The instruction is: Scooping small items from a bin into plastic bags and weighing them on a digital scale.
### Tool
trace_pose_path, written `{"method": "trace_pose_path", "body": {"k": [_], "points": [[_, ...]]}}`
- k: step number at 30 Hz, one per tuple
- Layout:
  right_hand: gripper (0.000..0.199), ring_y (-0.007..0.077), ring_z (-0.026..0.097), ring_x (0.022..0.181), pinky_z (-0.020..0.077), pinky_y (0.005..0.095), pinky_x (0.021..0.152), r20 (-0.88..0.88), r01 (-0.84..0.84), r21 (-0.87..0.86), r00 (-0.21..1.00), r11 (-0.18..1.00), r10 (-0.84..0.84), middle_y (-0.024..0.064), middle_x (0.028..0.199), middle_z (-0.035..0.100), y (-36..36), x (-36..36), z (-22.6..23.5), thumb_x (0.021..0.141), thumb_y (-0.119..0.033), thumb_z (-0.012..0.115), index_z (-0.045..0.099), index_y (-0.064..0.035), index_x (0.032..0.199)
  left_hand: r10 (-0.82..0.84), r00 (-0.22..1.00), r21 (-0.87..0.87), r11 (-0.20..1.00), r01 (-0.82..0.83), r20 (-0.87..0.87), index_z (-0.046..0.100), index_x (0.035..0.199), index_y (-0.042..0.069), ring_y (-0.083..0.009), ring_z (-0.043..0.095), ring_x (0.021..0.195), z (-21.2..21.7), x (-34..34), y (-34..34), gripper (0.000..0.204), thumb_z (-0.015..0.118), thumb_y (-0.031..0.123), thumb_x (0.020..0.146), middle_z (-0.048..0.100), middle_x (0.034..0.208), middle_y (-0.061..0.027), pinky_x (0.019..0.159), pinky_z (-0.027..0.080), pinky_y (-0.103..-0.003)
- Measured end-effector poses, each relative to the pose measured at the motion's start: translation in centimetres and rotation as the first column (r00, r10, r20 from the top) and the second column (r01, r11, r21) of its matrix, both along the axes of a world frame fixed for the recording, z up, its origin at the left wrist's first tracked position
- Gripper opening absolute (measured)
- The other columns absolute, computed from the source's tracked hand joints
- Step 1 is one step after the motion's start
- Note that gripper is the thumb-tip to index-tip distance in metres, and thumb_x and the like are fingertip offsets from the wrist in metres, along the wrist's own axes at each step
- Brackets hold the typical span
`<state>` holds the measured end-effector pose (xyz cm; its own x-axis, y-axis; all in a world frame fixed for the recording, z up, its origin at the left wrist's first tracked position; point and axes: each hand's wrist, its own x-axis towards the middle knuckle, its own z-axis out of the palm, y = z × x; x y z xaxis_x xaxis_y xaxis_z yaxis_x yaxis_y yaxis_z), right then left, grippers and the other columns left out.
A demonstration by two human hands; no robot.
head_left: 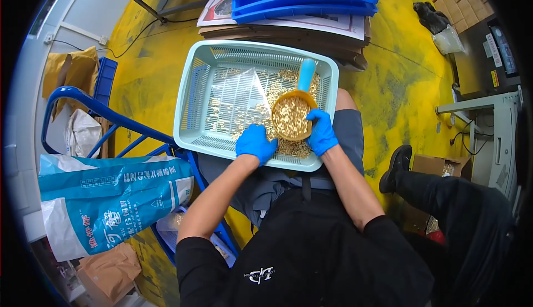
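A pale green plastic basket (191, 136) with slotted walls rests across my lap. Small brass-coloured metal pieces (291, 148) are heaped along its right side and scattered over its floor. My right hand (322, 133), in a blue glove, grips the near right rim of an orange scoop (275, 126) with a blue handle, filled with the same pieces. The handle points toward the far side. My left hand (256, 144), also gloved, is curled at the basket's near wall beside the scoop; its fingertips are hidden. A clear plastic bag (241, 87) lies inside the basket, left of the scoop.
Blue trays (302, 8) stand on stacked cardboard sheets (344, 51) beyond the basket. At my left are a blue metal frame (91, 102) and a large blue-and-white sack (111, 201). To my right, another person's leg and black shoe (396, 168) reach in near a grey table frame (505, 140).
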<state>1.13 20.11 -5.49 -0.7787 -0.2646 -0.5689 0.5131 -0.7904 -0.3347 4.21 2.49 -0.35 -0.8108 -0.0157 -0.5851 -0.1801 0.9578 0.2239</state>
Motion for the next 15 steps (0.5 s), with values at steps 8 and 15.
{"method": "trace_pose_path", "body": {"k": [8, 15], "points": [[0.053, 0.0253, 0.055, 0.095, 0.0471, 0.0364, 0.087, -0.123, 0.076, 0.054, 0.990, 0.996, -0.069, 0.0116, 0.103, 0.055, 1.2, -2.8, 2.5, 0.062, -0.003, 0.046, 0.048, -0.0025, 0.116, 0.189, 0.979, -0.010, 0.982, -0.190, -0.071, 0.038, 0.123, -0.001, -0.0422, 0.041, 0.113, -3.2, 1.1, 4.3, 0.082, 0.069, 0.048, 0.065, 0.040, 0.120, -0.0283, 0.090, 0.041, -0.047], [0.056, 0.0269, 0.055, 0.098, 0.0466, 0.0368, 0.090, -0.177, 0.041, 0.062, 0.984, 0.997, -0.029, 0.0133, 0.105, 0.055, 1.0, -2.2, 2.5, 0.060, -0.002, 0.045, 0.047, -0.0004, 0.116, -0.002, 0.981, 0.238, 0.970, 0.048, -0.192, 0.040, 0.127, 0.003, -0.0422, 0.044, 0.108, -6.1, 1.2, 7.0, 0.064, 0.055, 0.041, 0.078, 0.042, 0.124, -0.0239, 0.090, 0.040, -0.046]]}}
